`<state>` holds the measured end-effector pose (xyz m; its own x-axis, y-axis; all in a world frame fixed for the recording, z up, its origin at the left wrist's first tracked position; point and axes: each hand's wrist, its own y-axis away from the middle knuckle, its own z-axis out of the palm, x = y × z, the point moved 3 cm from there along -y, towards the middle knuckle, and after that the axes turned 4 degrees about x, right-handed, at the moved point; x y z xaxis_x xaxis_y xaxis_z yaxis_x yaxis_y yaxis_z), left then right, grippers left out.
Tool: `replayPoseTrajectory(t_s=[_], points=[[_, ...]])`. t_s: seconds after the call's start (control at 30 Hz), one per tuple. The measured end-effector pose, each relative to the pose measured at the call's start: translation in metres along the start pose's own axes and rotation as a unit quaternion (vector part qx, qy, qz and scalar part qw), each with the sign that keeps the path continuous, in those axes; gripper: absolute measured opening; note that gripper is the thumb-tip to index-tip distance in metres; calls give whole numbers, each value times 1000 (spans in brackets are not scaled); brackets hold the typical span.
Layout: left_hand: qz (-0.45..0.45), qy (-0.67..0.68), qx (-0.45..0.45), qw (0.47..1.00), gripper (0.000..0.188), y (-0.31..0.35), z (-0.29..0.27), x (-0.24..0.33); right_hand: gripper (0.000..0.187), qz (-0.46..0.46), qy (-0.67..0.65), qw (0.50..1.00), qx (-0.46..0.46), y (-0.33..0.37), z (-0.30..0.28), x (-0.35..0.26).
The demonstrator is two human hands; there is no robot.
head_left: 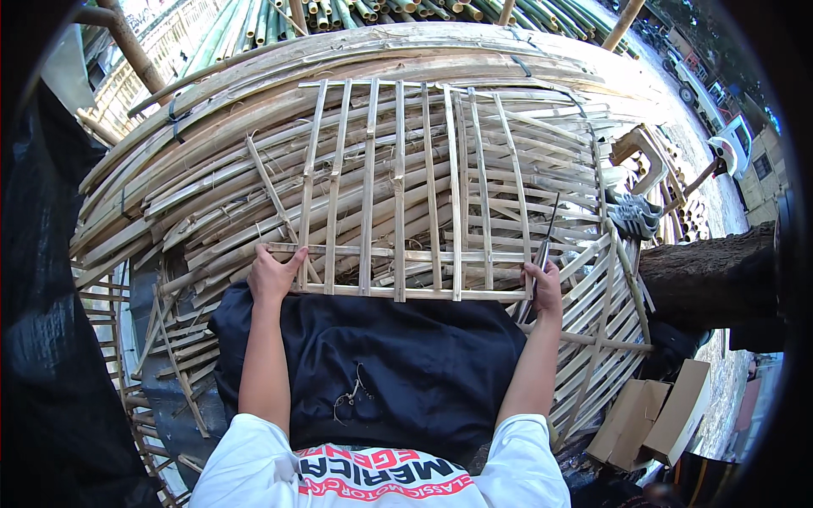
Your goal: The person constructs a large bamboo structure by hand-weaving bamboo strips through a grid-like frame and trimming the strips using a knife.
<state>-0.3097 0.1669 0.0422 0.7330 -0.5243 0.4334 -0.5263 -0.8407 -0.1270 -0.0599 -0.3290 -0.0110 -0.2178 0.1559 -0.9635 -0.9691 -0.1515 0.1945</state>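
Note:
A flat lattice panel of pale split bamboo (400,203), with several upright slats crossed by long strips, is held up before me, its lower edge above the black cloth (398,351) over my lap. My left hand (275,275) is closed round the left end of its lower cross strip, thumb on top. At the lower right corner my right hand (545,284) grips the panel's edge. The same hand also holds a knife (551,225), its thin dark blade pointing up and away; the handle is partly hidden by the fingers.
Split bamboo strips (203,182) are heaped behind the panel. Another bamboo lattice (593,317) leans at the right, near a thick log (699,284), grey shoes (635,217) and a cardboard box (631,419). Green bamboo poles (262,25) lie farther back. Dry fibre scraps (351,395) rest on the cloth.

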Motion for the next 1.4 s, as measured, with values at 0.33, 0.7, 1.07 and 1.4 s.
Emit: replayPoseTrajectory(t_s=[0.33, 0.7, 1.07, 1.4], points=[[-2, 22, -4, 1000, 93, -11, -16, 5, 37, -35, -65, 997, 31, 17, 20, -37], [0, 49, 72, 996, 92, -64, -36, -23, 41, -9, -16, 998, -53, -37, 88, -47], [5, -16, 32, 999, 99, -104, 48, -39, 32, 32, 105, 991, -79, -93, 90, 20], [-6, -24, -25, 999, 102, -92, 63, -28, 18, 37, 170, 984, -48, -93, 76, 15]])
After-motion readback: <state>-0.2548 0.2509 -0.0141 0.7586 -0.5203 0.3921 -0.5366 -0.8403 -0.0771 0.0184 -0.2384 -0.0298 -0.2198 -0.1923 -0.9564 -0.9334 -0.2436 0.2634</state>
